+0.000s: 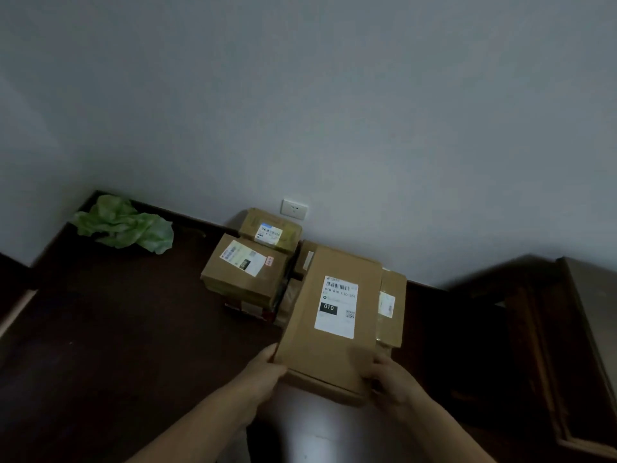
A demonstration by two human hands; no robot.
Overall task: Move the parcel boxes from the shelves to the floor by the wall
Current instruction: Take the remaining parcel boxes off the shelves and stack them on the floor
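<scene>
A long flat cardboard parcel box (pixel 334 349) with a white shipping label marked 010 is held over a pile of boxes by the wall. My left hand (pixel 263 365) grips its near left corner and my right hand (pixel 387 379) grips its near right corner. On the dark floor beyond it sit a brown box with a label (pixel 243 272), a smaller box against the wall (pixel 270 228), and another box to the right (pixel 392 305), partly hidden under the held one. Lower boxes in the pile are mostly hidden.
A crumpled green plastic bag (pixel 123 223) lies in the left corner. A white wall socket (pixel 293 208) sits above the pile. A dark wooden piece of furniture (pixel 567 345) stands at the right. Dark wooden floor (pixel 117 329) spreads out to the left.
</scene>
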